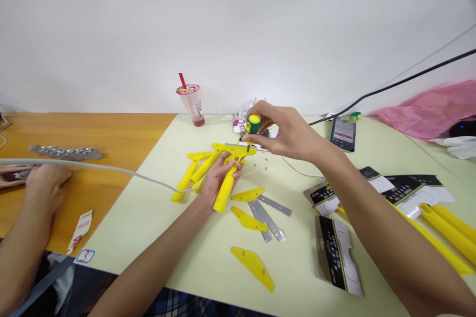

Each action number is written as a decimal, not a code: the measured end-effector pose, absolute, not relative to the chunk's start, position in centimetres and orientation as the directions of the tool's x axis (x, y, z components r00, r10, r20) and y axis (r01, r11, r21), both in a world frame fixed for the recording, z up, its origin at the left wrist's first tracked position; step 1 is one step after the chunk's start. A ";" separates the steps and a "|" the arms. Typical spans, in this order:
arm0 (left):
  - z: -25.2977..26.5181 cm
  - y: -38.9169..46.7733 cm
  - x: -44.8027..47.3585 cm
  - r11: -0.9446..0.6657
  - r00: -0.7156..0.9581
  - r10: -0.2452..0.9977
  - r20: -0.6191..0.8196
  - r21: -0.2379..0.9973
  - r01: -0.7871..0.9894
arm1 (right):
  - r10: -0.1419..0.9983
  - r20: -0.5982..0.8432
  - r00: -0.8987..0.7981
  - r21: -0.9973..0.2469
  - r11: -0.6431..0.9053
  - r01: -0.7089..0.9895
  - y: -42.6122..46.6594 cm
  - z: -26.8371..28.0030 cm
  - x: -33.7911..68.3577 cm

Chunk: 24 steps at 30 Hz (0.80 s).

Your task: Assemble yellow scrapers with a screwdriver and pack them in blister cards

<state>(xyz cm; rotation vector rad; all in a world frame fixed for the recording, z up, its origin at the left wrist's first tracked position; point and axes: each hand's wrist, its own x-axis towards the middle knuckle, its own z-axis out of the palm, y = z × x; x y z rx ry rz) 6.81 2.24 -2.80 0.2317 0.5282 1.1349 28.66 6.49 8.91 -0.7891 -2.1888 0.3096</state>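
Nearest, at lower right: the bare right forearm (pixel 357 188), slanting up to the right hand (pixel 284 131). Pinched there between thumb and fingers: a rounded green-and-yellow screwdriver (pixel 254 123), set upright above one end of a T-shaped yellow plastic scraper (pixel 225 190), with the seating of the tip too small to tell. Wrapped about the neck and upper handle of that scraper: the left hand (pixel 219 178), grasping firmly, with the handle pointing down toward the wearer and the head held up just below the right hand, above a pale cream-green tabletop (pixel 297 272).

Just left of the held piece: further yellow plastic scrapers (pixel 180 185), lying side by side. Passing in front of them from the left edge: a thin grey cable (pixel 130 172). To the right of the left hand and nearer the wearer: three flat yellow plastic plates (pixel 253 267) — two close to a fanned group of grey metal blades (pixel 273 204), one well apart toward the front edge.

At right, beyond and beneath the right forearm: black-and-white printed card packages (pixel 345 252) and long yellow plastic handles (pixel 453 228). Along the wall, left to right: a clear plastic cup with a red straw (pixel 193 104), a dark flat phone (pixel 342 133) and a crumpled pink plastic bag (pixel 435 109).

At far left, over an orange-brown wooden tabletop (pixel 122 131): a co-worker's hand (pixel 48 178) — near a silver studded strip (pixel 67 152).
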 end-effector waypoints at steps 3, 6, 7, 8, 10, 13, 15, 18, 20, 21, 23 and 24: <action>-3.0 2.2 6.8 0.402 0.307 0.912 -0.271 0.453 -0.796 | 0.638 0.573 -0.514 -0.455 0.770 0.448 6.8 8.5 28.5; -2.9 2.2 6.8 0.377 0.285 0.924 -0.256 0.476 -0.795 | 0.652 0.576 -0.493 -0.466 0.757 0.457 6.9 8.4 28.6; -2.8 2.2 6.8 0.370 0.277 0.926 -0.256 0.481 -0.795 | 0.655 0.583 -0.480 -0.467 0.754 0.462 6.9 8.5 28.6; -2.7 2.2 6.7 0.366 0.268 0.927 -0.260 0.484 -0.795 | 0.657 0.593 -0.466 -0.466 0.751 0.467 6.8 8.6 28.7; -2.5 2.2 6.7 0.360 0.248 0.927 -0.280 0.487 -0.796 | 0.657 0.620 -0.428 -0.469 0.748 0.469 6.5 9.0 28.7; -2.3 2.3 6.7 0.351 0.222 0.928 -0.301 0.497 -0.794 | 0.669 0.652 -0.356 -0.511 0.735 0.445 5.9 9.4 28.5; -2.3 2.2 6.7 0.351 0.225 0.928 -0.296 0.500 -0.792 | 0.672 0.666 -0.324 -0.538 0.733 0.416 5.7 9.4 28.2; -2.3 2.1 6.8 0.361 0.250 0.928 -0.276 0.501 -0.787 | 0.670 0.668 -0.323 -0.561 0.739 0.373 5.7 9.1 27.8; -2.4 2.1 6.8 0.370 0.268 0.926 -0.265 0.506 -0.779 | 0.674 0.663 -0.326 -0.573 0.737 0.359 5.8 8.8 27.5; -2.5 2.1 6.8 0.373 0.275 0.926 -0.260 0.508 -0.776 | 0.676 0.662 -0.324 -0.576 0.735 0.357 5.8 8.7 27.5; -2.8 2.1 6.7 0.375 0.285 0.926 -0.248 0.510 -0.774 | 0.672 0.667 -0.321 -0.574 0.739 0.352 5.9 8.5 27.4; -2.9 2.2 6.7 0.373 0.288 0.927 -0.240 0.512 -0.774 | 0.669 0.670 -0.322 -0.571 0.742 0.351 5.9 8.5 27.3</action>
